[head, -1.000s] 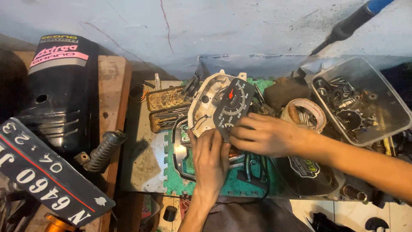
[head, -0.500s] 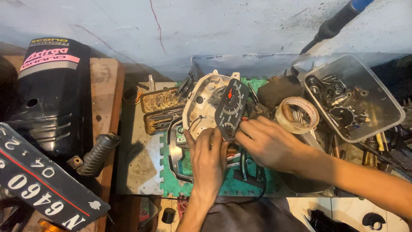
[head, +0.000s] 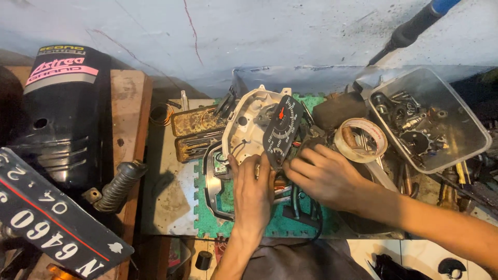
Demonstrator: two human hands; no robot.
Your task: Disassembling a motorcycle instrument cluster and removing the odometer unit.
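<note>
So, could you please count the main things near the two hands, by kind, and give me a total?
Black dial face: 1
White gauge housing: 1
Tape roll: 1
Clear plastic tub of metal parts: 1
Green foam mat: 1
Total: 5

A pale, stained wall with thin cracks rises behind a cluttered workbench. A worn wooden board edges its left side; pale floor tiles show below. Light is dim, bluish.
</note>
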